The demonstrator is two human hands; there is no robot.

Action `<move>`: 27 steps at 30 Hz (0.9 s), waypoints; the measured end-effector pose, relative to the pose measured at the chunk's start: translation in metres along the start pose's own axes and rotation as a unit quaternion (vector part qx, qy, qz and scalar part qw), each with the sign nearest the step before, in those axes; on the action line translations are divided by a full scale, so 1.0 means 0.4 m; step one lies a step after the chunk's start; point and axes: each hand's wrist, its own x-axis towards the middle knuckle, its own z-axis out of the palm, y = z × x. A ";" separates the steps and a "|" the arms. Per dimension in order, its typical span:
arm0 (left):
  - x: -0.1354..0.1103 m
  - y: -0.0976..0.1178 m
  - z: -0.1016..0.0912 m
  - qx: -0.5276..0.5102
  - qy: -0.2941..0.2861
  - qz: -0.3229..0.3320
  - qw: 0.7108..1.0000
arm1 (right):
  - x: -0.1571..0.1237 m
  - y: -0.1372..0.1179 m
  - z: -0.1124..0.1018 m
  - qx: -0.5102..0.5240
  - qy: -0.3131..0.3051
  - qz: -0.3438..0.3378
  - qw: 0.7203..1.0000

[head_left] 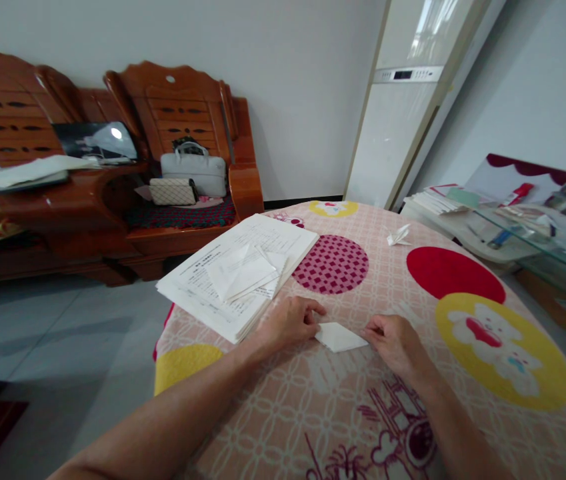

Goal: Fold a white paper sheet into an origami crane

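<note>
A small folded piece of white paper [340,337] lies flat on the patterned tablecloth [343,407]. My left hand [290,321] rests at the paper's left edge, fingers curled and pressing on its corner. My right hand [395,340] sits at the paper's right tip, fingers bent and pinching or pressing that end. Both forearms reach in from the bottom of the view.
A stack of printed sheets [237,273] with folded papers on top lies at the table's left edge. A small folded paper figure [399,235] sits further back. Wooden chairs with bags [193,175] stand behind, a tall white appliance [403,107] in the corner, a cluttered glass table [513,227] at right.
</note>
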 end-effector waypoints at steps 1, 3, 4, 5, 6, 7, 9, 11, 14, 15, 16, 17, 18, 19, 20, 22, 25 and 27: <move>-0.001 0.001 0.002 0.010 0.006 0.006 1.000 | -0.003 -0.005 -0.002 -0.010 0.017 -0.007 1.000; -0.002 0.002 0.004 0.016 0.009 0.010 1.000 | -0.010 -0.020 -0.004 0.012 0.055 -0.044 0.997; -0.002 0.002 0.004 0.014 0.010 0.010 1.000 | -0.014 -0.029 -0.003 0.038 0.069 -0.072 0.994; -0.003 0.002 0.004 0.013 0.009 0.010 1.000 | -0.017 -0.039 0.000 0.066 0.075 -0.104 0.990; -0.002 0.002 0.004 0.014 0.007 0.011 1.000 | -0.019 -0.049 0.005 0.086 0.069 -0.130 0.985; -0.002 0.001 0.003 0.017 0.004 0.012 1.000 | -0.020 -0.057 0.013 0.094 0.053 -0.149 0.983; -0.003 -0.001 0.001 0.034 -0.001 0.014 0.999 | -0.019 -0.069 0.031 0.102 0.022 -0.169 0.980; -0.004 -0.004 -0.001 0.063 0.002 0.017 0.998 | -0.015 -0.073 0.047 0.106 -0.013 -0.170 0.980; -0.006 -0.006 -0.003 0.104 0.038 0.070 0.991 | -0.012 -0.072 0.057 0.100 -0.033 -0.164 0.981; -0.007 -0.006 -0.004 0.110 0.045 0.101 0.988 | -0.012 -0.073 0.056 0.097 -0.037 -0.165 0.981; -0.009 -0.006 -0.004 0.111 0.040 0.135 0.984 | -0.013 -0.073 0.054 0.095 -0.041 -0.167 0.981; -0.010 -0.005 -0.004 0.109 0.022 0.168 0.980 | -0.015 -0.074 0.051 0.092 -0.045 -0.169 0.980; -0.011 -0.004 -0.003 0.106 -0.005 0.195 0.975 | -0.017 -0.076 0.049 0.089 -0.049 -0.171 0.980; -0.013 -0.003 -0.004 0.104 -0.033 0.217 0.970 | -0.019 -0.077 0.047 0.084 -0.051 -0.172 0.980; -0.016 -0.001 -0.004 0.104 -0.057 0.232 0.965 | -0.021 -0.077 0.046 0.076 -0.053 -0.173 0.981; -0.021 0.003 -0.008 0.109 -0.088 0.245 0.959 | -0.023 -0.077 0.047 0.053 -0.053 -0.177 0.981; -0.028 0.009 -0.016 0.116 -0.100 0.239 0.959 | -0.024 -0.073 0.054 0.018 -0.055 -0.189 0.980; -0.031 0.011 -0.020 0.121 -0.103 0.237 0.959 | -0.024 -0.070 0.058 0.006 -0.056 -0.199 0.978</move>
